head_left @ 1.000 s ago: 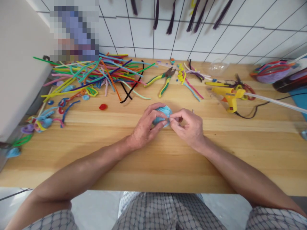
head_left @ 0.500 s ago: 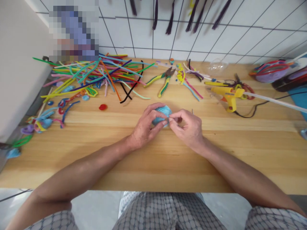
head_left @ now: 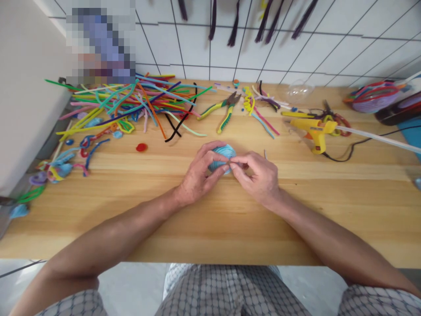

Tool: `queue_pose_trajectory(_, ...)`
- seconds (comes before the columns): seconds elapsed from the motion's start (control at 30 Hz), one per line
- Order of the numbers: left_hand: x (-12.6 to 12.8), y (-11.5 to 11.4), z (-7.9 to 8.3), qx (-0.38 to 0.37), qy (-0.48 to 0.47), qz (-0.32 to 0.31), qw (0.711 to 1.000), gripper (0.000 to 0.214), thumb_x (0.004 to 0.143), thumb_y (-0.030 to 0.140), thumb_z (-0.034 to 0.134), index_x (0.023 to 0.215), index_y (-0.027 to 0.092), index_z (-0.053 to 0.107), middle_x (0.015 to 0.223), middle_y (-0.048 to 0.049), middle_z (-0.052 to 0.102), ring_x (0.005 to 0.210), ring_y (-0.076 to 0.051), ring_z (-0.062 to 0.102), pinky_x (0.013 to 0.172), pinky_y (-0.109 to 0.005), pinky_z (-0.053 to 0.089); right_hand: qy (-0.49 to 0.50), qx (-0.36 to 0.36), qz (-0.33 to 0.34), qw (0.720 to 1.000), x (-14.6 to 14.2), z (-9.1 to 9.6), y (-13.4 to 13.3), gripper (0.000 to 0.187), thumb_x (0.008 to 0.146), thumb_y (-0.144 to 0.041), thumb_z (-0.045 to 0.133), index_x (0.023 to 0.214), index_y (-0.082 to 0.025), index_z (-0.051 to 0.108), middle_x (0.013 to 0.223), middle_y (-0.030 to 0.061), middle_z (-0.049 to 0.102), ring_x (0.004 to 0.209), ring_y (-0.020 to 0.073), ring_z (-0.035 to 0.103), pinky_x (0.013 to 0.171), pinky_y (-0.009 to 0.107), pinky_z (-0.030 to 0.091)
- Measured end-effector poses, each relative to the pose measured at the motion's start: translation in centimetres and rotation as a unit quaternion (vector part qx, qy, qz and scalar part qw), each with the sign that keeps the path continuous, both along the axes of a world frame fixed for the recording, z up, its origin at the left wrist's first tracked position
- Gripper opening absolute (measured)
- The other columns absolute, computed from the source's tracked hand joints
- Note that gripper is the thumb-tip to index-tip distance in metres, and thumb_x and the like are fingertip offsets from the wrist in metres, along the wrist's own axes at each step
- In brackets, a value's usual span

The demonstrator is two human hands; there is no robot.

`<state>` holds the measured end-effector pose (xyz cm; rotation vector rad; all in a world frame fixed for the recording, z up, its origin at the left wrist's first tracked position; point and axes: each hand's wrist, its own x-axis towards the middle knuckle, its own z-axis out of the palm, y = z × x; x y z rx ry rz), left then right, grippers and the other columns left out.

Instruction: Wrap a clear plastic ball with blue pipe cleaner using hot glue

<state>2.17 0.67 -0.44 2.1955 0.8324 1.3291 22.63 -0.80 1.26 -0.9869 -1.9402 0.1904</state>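
Note:
A light blue, rounded piece with a ribbed surface, seemingly coiled from pipe cleaner, is held above the middle of the table. My left hand wraps round its left and near sides, thumb and fingers closed on it. From the right, my right hand meets it with thumb and forefinger pinched together, close to my left fingertips. What lies in that pinch is too small and covered to make out. A short thin grey piece lies just beyond my right hand, and a red round piece rests to the left.
Many coloured pipe cleaners are heaped at the back left, with small twisted shapes below them. Pliers lie open behind my hands. A yellow glue gun with a black cord stands right, near a clear dome.
My right fingertips have shifted slightly left, closer against the blue piece and my left fingertips. My left hand keeps its hold, and the things on the table stay put.

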Motion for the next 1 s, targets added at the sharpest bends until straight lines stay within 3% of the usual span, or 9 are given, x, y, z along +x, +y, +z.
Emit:
queue_pose_trajectory(0.27, 0.12, -0.09, -0.13, -0.001, 0.002, 0.001, 1.0, 0.015, 0.105, 0.024, 0.067, 0.118, 0.023, 0.061, 0.139, -0.014, 0.065, 0.136, -0.025, 0.064, 0.11, -0.048, 0.056, 0.0, 0.01, -0.004, 1.0, -0.08, -0.1, -0.04, 0.009, 0.1, -0.016, 0.068, 0.097, -0.022, 0.073, 0.076, -0.0006, 0.074, 0.068, 0.0143, 0.069, 0.064, 0.027, 0.054)
queue_pose_trajectory(0.5, 0.03, 0.11, -0.29, -0.023, 0.01, 0.008, 1.0, 0.042, 0.105, 0.032, 0.068, 0.142, 0.023, 0.051, 0.146, -0.0164, 0.061, 0.142, -0.028, 0.058, 0.118, -0.052, 0.05, -0.022, 0.043, 0.002, 0.999, 0.12, -0.07, 0.24, 0.01, 0.1, -0.014, 0.068, 0.102, -0.023, 0.073, 0.083, 0.0013, 0.079, 0.072, 0.0157, 0.072, 0.066, 0.029, 0.054)
queue_pose_trajectory(0.77, -0.2, -0.21, 0.01, -0.083, -0.008, -0.024, 0.996, 0.033, 0.108, 0.037, 0.06, 0.139, 0.027, 0.056, 0.147, -0.0134, 0.061, 0.152, -0.029, 0.049, 0.125, -0.055, 0.045, -0.029, 0.055, 0.009, 0.998, 0.24, -0.66, 0.37, 0.015, 0.099, -0.011, 0.066, 0.103, -0.024, 0.074, 0.083, 0.0025, 0.079, 0.073, 0.0177, 0.073, 0.069, 0.03, 0.056)
queue_pose_trajectory(1.0, -0.12, 0.01, -0.04, -0.149, -0.045, -0.02, 0.988, 0.025, 0.107, 0.04, 0.061, 0.128, 0.025, 0.059, 0.142, -0.013, 0.063, 0.139, -0.025, 0.06, 0.119, -0.049, 0.05, -0.048, 0.052, 0.009, 0.997, 0.23, -0.74, 0.19, 0.014, 0.099, -0.013, 0.066, 0.104, -0.024, 0.073, 0.084, 0.003, 0.078, 0.075, 0.0186, 0.073, 0.069, 0.031, 0.057)
